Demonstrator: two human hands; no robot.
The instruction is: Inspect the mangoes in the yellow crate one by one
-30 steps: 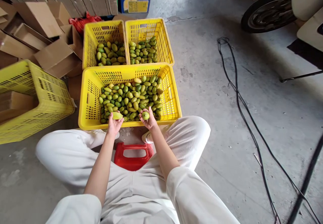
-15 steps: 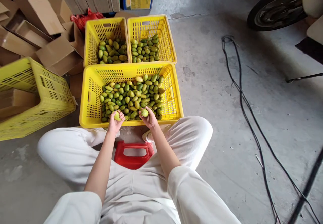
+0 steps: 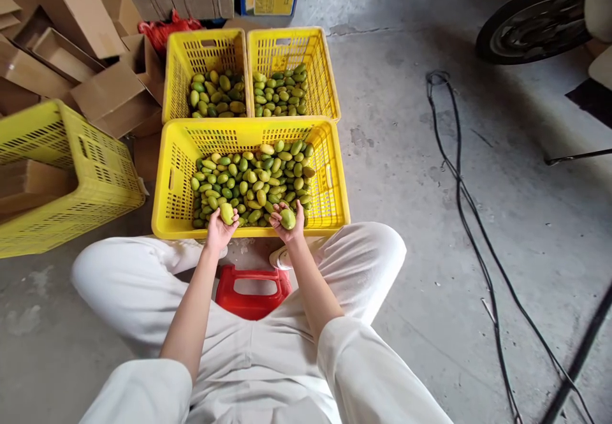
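Above the near edge of the front crate [image 3: 252, 132], the left hand [image 3: 218, 233] grasps a yellowish fruit [image 3: 227, 213], its fingers curled about it. Farther right along that edge, the right hand [image 3: 293, 230] grasps a green fruit [image 3: 287, 219], palm upward, fingers bent. Loose fruits [image 3: 248, 185] lie heaped inside. Beyond the far edge stand the rear left crate [image 3: 187, 36] and rear right crate [image 3: 282, 60], both holding similar fruits.

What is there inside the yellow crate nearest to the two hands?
Green to yellowish oval fruits lie heaped in this yellow crate; lower fruits and the bottom beneath are covered.
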